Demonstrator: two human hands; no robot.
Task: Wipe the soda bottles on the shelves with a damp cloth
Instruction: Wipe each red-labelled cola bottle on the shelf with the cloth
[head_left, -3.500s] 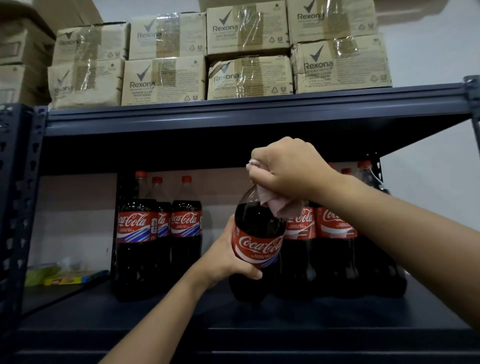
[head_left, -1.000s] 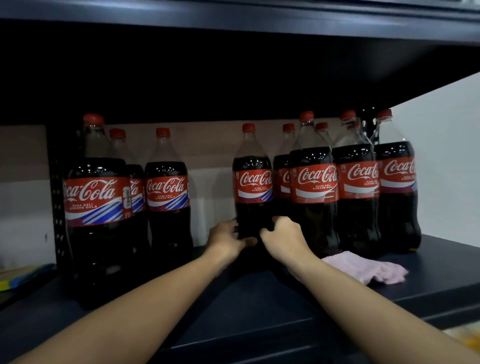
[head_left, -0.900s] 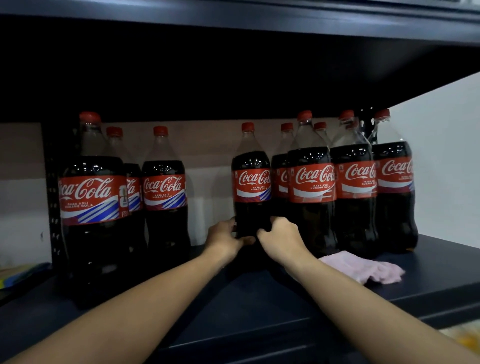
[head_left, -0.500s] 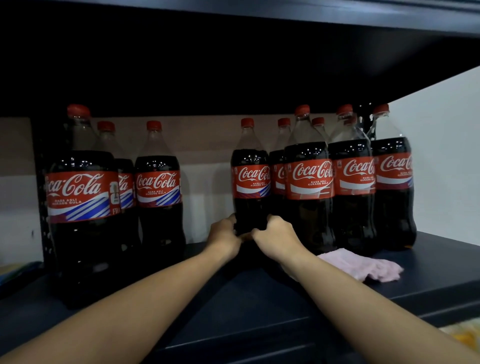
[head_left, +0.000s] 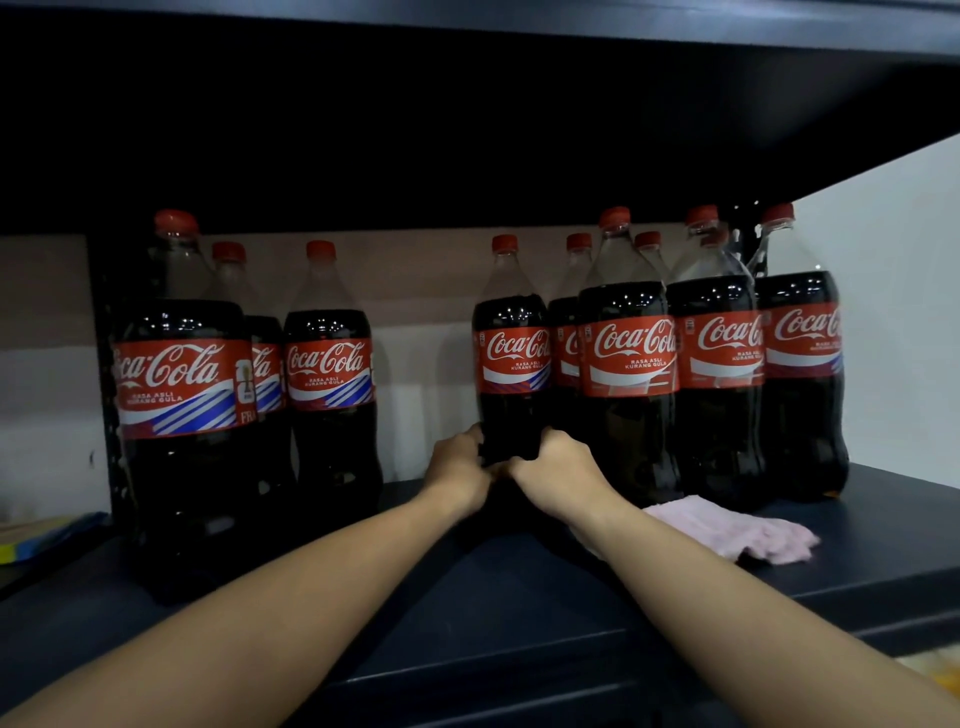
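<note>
The left hand (head_left: 460, 470) and right hand (head_left: 558, 470) are gripping the lower body of one bottle (head_left: 511, 374) from either side, standing it upright on the shelf (head_left: 467, 613) just left of the right cluster. The cloth (head_left: 737, 527) is lying loose beside the right forearm. Since 3.5 seconds ago, the cloth has left the right hand. The bottle is showing dark cola, a red label and a red cap.
</note>
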